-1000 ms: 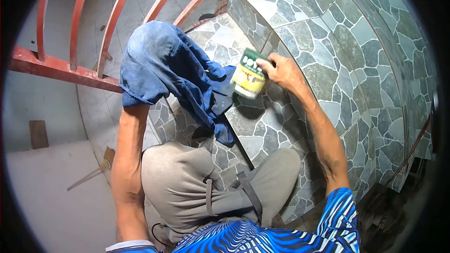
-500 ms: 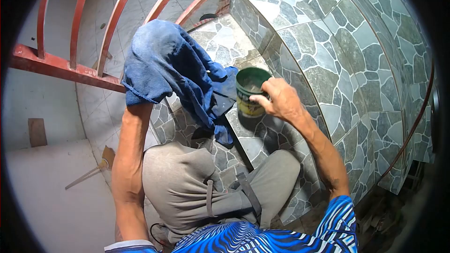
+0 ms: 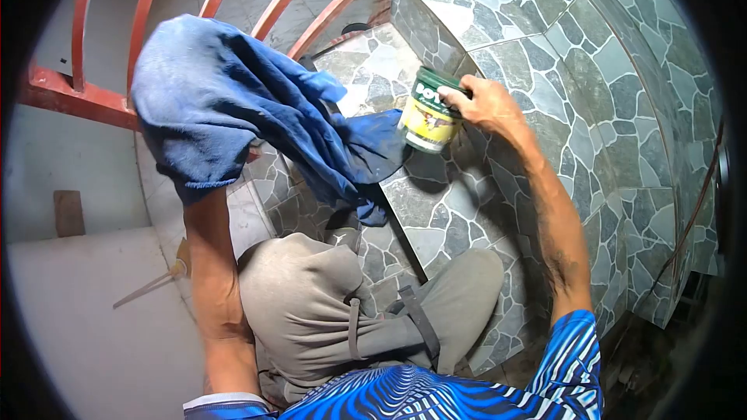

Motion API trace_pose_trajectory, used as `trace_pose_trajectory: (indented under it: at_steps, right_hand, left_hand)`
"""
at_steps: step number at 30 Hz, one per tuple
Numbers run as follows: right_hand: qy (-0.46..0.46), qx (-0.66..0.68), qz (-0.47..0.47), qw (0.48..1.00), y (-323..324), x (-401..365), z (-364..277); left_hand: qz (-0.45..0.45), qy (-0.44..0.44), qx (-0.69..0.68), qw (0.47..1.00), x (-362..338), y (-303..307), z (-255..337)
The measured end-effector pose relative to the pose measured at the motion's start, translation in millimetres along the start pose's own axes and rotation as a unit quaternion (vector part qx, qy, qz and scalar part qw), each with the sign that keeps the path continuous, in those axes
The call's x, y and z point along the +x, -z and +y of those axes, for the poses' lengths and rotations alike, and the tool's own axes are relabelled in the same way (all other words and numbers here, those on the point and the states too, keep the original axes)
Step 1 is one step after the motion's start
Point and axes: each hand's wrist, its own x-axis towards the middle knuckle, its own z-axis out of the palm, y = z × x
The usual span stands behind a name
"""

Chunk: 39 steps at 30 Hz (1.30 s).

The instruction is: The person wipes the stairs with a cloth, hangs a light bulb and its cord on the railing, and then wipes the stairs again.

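Observation:
A blue cloth (image 3: 202,85) drapes over my left hand and hides it down to the wrist; only my left forearm (image 3: 212,249) shows below. The cloth's loose end hangs right, over the stone-patterned step (image 3: 420,210). My right hand (image 3: 492,106) grips a small green plastic tub (image 3: 430,113) with a yellow label by its upper right side, thumb on the outside near the rim. The tub is raised above the step and tilted, its label facing me. The cloth's end reaches right up to the tub's left side in this view.
A red metal railing (image 3: 78,103) curves across the upper left, behind the cloth. Stone-patterned tiled steps (image 3: 576,101) rise to the right. At the lower left, a tool with a thin handle (image 3: 148,289) lies near a white surface (image 3: 101,327).
My right hand has lifted the tub up and tipped it, so its label now shows instead of its inside. My left hand has moved left and up with the cloth.

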Motion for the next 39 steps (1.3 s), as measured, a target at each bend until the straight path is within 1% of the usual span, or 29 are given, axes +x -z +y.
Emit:
trace_pose_trajectory:
  at_steps: [4, 7, 8, 9, 10, 11, 12, 13, 14, 15, 16, 17, 18, 20, 21, 22, 23, 26, 27, 29, 31, 32, 34, 35, 36, 37, 39]
  right_hand:
    - [0.049, 0.010, 0.104, 0.993, 31, -33, -2]
    - [0.137, 0.036, 0.204, 0.969, 68, -69, -8]
    - [0.139, 0.021, 0.229, 0.963, 81, -81, -11]
    - [0.128, 0.012, 0.247, 0.960, 92, -92, -10]
    - [0.093, -0.016, 0.268, 0.959, 102, -105, -9]
    - [0.100, -0.034, 0.296, 0.949, 109, -114, -3]
    - [0.064, -0.068, 0.324, 0.941, 112, -125, 1]
    - [0.024, -0.055, 0.338, 0.939, 112, -134, 5]
    - [0.036, -0.104, 0.353, 0.929, 112, -141, 19]
    - [0.008, -0.124, 0.364, 0.923, 107, -146, 26]
    - [-0.018, -0.145, 0.374, 0.916, 100, -150, 33]
    - [-0.031, -0.168, 0.374, 0.911, 94, -154, 40]
    - [-0.046, -0.191, 0.373, 0.907, 87, -157, 47]
    - [-0.073, -0.223, 0.372, 0.898, 78, -165, 60]
    - [-0.085, -0.230, 0.375, 0.894, 73, -167, 65]
    - [-0.099, -0.236, 0.380, 0.889, 69, -170, 70]
    - [-0.138, -0.246, 0.365, 0.887, 66, -174, 72]
    - [-0.127, -0.267, 0.379, 0.877, 58, -169, 65]
    - [-0.139, -0.273, 0.370, 0.877, 56, -171, 67]
    - [-0.141, -0.268, 0.387, 0.871, 52, -172, 71]
    - [-0.145, -0.273, 0.395, 0.865, 52, -170, 73]
    - [-0.148, -0.280, 0.394, 0.863, 53, -169, 72]
    - [-0.153, -0.287, 0.408, 0.853, 54, -159, 72]
    - [-0.155, -0.284, 0.415, 0.850, 52, -154, 70]
    - [-0.156, -0.284, 0.422, 0.847, 53, -150, 69]
    - [-0.157, -0.280, 0.430, 0.844, 52, -150, 69]
    - [-0.160, -0.273, 0.445, 0.838, 47, -157, 68]
  left_hand:
    - [-0.006, -0.018, 0.027, 0.999, -5, -11, 0]
    - [-0.023, -0.077, 0.074, 0.994, -11, -39, 6]
    - [-0.032, -0.106, 0.093, 0.989, -12, -56, 10]
    - [-0.048, -0.144, 0.113, 0.982, -14, -79, 13]
    - [-0.064, -0.184, 0.133, 0.972, -17, -105, 21]
    - [-0.079, -0.229, 0.148, 0.959, -21, -134, 28]
    - [-0.093, -0.277, 0.161, 0.943, -26, -164, 36]
    - [-0.105, -0.325, 0.166, 0.925, -34, -193, 46]
    - [-0.114, -0.379, 0.169, 0.903, -42, -226, 57]
    - [-0.122, -0.430, 0.161, 0.880, -50, -253, 72]
    - [-0.149, -0.438, 0.129, 0.877, -56, -269, 87]
    - [-0.196, -0.424, 0.081, 0.881, -53, -269, 108]
    - [-0.360, -0.403, 0.164, 0.825, -41, -272, 131]
    - [-0.164, -0.458, 0.110, 0.867, -38, -315, 111]
    - [-0.117, -0.469, 0.100, 0.869, -24, -321, 106]
    - [-0.113, -0.455, 0.125, 0.874, 1, -318, 102]
    - [-0.097, -0.443, 0.146, 0.879, 27, -316, 97]
    - [-0.017, -0.364, 0.208, 0.908, 114, -305, 71]
    - [0.011, -0.334, 0.224, 0.915, 142, -303, 62]
    - [0.049, -0.265, 0.240, 0.933, 182, -300, 56]
    - [0.067, -0.207, 0.264, 0.940, 188, -307, 65]
    - [0.057, -0.203, 0.297, 0.931, 171, -309, 81]
    - [0.028, -0.255, 0.353, 0.900, 108, -315, 118]
    - [-0.014, -0.324, 0.287, 0.901, 70, -321, 117]
    - [-0.070, -0.389, 0.117, 0.911, 37, -336, 97]
    - [-0.113, -0.408, 0.128, 0.897, 40, -321, 98]
    - [-0.110, -0.425, 0.156, 0.885, 71, -310, 93]
